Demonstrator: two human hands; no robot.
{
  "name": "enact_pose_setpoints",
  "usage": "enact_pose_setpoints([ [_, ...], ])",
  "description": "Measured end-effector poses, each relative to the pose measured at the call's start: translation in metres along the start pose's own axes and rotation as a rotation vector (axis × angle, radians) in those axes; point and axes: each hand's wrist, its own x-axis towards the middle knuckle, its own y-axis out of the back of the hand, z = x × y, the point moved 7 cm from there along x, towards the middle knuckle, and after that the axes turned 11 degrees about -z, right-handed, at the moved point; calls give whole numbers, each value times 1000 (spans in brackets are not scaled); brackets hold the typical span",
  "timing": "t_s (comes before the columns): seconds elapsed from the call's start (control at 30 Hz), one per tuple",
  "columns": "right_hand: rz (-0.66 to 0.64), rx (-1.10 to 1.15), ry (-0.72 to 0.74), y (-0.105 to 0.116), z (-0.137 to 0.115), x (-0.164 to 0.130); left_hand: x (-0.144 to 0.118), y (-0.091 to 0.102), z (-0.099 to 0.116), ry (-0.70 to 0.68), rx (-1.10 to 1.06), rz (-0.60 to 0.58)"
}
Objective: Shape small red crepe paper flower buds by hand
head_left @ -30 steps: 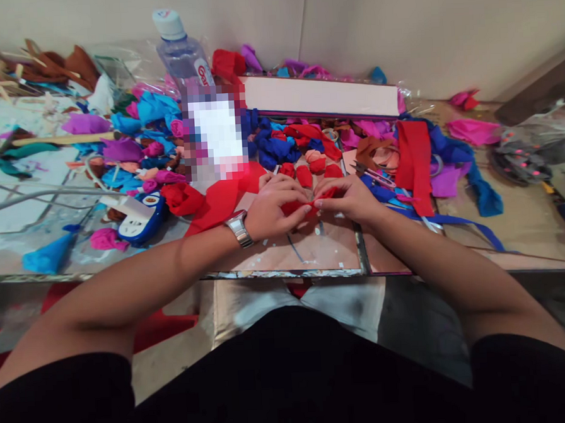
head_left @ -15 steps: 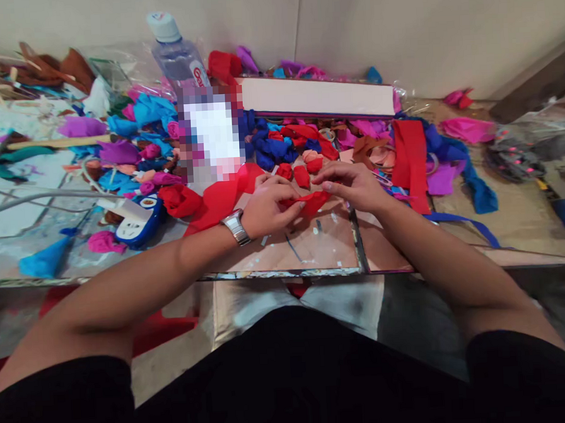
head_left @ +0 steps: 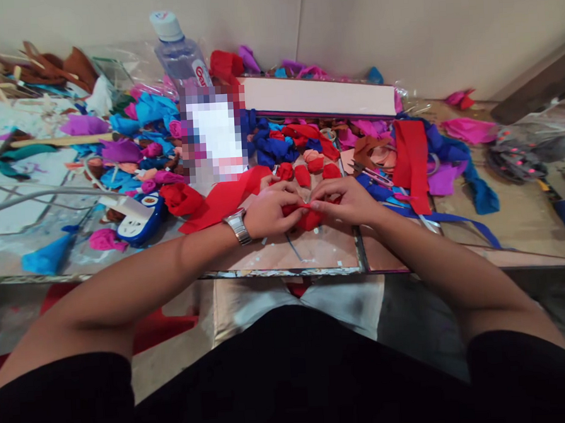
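Red material (head_left: 310, 221) sits at frame centre; on my feed the left hand (head_left: 273, 209) and right hand (head_left: 344, 199) meet there, both pinching it, presumably so neither edge slips. Red buds (head_left: 302, 176) lie just above, probably for easy reach.

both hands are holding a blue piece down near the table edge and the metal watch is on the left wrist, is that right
The colour is wrong: in the head view, the left hand and right hand hold a red piece, not a blue one. The metal watch is indeed worn on the left.
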Motion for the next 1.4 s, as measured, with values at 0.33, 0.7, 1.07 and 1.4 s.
enact_pose_setpoints([
  [0.33,118,-106,36,4,-2,-2,-1,3,-2,34,-37,30],
  [0.7,269,-358,232,4,-18,-7,1,0,-10,90,-122,9],
  [1.07,239,-329,172,2,-16,-8,3,0,-9,20,-172,5],
  [1.4,204,-180,76,0,-12,-7,0,0,-7,82,-137,16],
])
